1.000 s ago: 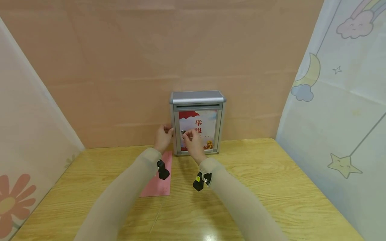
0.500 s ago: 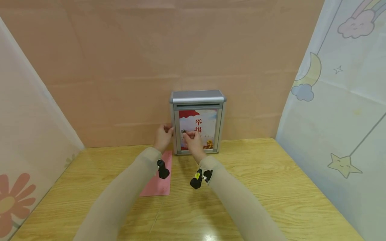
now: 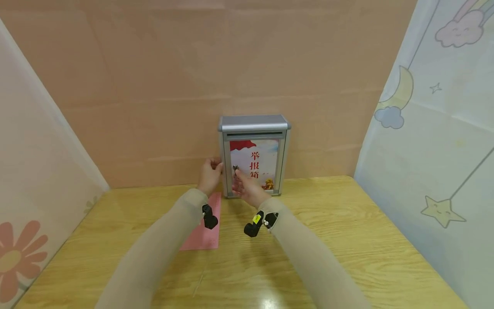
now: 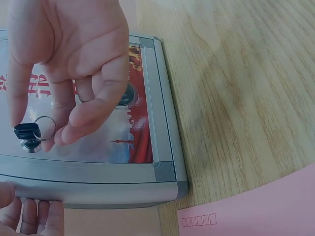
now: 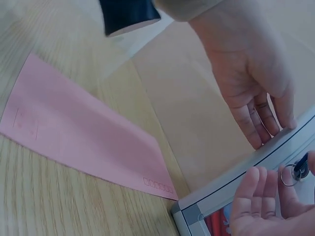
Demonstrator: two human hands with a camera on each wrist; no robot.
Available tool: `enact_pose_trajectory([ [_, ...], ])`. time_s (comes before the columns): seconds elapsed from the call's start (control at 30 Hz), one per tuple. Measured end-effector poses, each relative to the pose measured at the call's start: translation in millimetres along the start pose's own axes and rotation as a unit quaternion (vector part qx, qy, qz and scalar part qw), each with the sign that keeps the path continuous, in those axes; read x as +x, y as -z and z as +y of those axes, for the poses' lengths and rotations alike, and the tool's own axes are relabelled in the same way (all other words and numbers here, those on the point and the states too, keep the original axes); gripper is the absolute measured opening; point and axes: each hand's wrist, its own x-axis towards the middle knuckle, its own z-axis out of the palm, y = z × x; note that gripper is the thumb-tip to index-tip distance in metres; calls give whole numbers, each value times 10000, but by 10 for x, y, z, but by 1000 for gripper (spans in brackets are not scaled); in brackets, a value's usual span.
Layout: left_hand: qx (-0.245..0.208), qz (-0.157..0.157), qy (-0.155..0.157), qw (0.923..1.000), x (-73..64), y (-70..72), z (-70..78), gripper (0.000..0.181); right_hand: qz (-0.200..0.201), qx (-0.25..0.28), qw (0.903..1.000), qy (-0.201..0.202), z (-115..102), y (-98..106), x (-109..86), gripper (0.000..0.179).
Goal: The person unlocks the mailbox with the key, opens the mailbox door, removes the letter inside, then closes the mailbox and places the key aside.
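A silver metal box (image 3: 254, 122) stands upright against the back wall, with a slot near its top and a printed front panel with red characters. At the left of that panel is a small lock (image 4: 30, 146) with a black-headed key (image 4: 27, 130) in it. A thin key ring (image 4: 45, 128) hangs from the key. My right hand (image 3: 248, 189) has the key between thumb and forefinger, its other fingers loosely bent in front of the panel. My left hand (image 3: 209, 176) rests its fingertips and thumb on the left side of the box (image 5: 236, 169).
A pink envelope (image 3: 206, 236) with small printed squares lies on the wood-grain table (image 3: 324, 231), left of the box and partly under my left forearm. A tan sheet (image 3: 154, 86) covers the back wall. Patterned sheets (image 3: 436, 141) hang at both sides.
My right hand has turned at the key; its fingers have dropped lower and spread, uncovering more of the red characters. My left hand stays at the box's side.
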Motion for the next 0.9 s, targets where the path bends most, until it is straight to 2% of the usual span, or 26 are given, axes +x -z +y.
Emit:
enact_pose_trajectory([
  [0.3, 39, 35, -47, 10000, -8, 18, 26, 27, -68, 251, 9992, -288, -24, -11, 44, 34],
  [0.63, 144, -66, -16, 9999, -13, 34, 8, 26, -23, 541, 9980, -333, -71, -19, 42, 18],
  [0.9, 187, -90, -37, 9998, -32, 32, 22, 27, 33, 701, 9967, -399, -87, -20, 54, 15],
])
